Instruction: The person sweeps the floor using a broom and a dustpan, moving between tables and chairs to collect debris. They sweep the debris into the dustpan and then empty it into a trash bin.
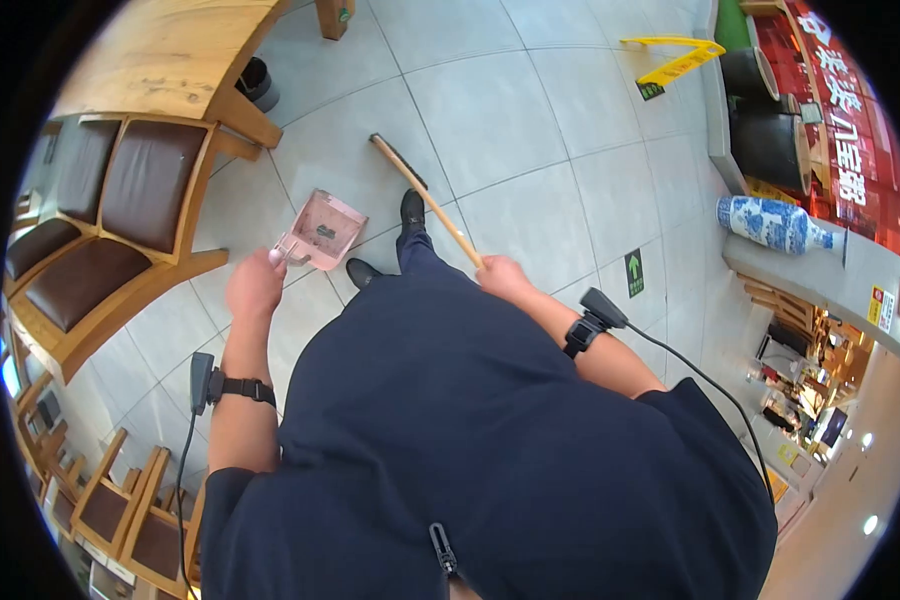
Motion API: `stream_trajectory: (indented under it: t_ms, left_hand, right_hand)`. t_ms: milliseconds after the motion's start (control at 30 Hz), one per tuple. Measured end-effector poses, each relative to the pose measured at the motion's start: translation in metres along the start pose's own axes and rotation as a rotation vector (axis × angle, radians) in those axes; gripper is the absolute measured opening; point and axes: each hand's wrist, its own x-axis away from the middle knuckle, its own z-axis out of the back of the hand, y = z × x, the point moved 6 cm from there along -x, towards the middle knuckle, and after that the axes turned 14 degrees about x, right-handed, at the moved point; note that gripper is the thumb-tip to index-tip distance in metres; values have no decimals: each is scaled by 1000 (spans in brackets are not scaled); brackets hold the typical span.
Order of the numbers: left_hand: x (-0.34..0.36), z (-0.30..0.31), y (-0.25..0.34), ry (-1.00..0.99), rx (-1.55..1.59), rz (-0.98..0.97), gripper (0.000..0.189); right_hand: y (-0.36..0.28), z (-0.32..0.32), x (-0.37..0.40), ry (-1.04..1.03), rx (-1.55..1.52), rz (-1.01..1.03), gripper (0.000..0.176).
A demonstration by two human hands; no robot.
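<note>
My left hand (255,285) is closed around the handle of a pink dustpan (332,222), which is in front of my left shoe. Some dark bits show in the pan. In my right hand (505,277) is the wooden stick of a broom (435,208), my fingers wrapped round it. The stick slants forward and left to a dark, narrow broom head on the grey tiles, ahead of the dustpan and to its right. The broom head and the pan are apart.
On the left stand a wooden table (155,50) and chairs with brown padding (156,180). A yellow floor sign (682,62) is ahead to the right. Dark jars (770,150) and a blue-and-white vase (770,222) line the right side. A green arrow sticker (634,272) marks the floor.
</note>
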Motion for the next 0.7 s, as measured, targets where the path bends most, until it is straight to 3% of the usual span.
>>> stream_trajectory:
  t_ms: [167,400,533,633,700]
  left_hand:
    - [4,3,-5,25,36,22,25]
    - [10,2,0,1,44,49,23]
    - [6,-1,0,1,27,42,23]
    - [4,0,2,-2,23,54,23]
    - [2,0,3,3,32,49,23]
  right_hand:
    - [41,60,11,116,-349,-117,29]
    - [25,63,-24,198,-222,-170,28]
    - [0,46,-18,-52,-418,-276,23]
    - [-6,25,-25,-219,-426,-154,23]
    - [-5,27,-29,-198,-408,-136,24]
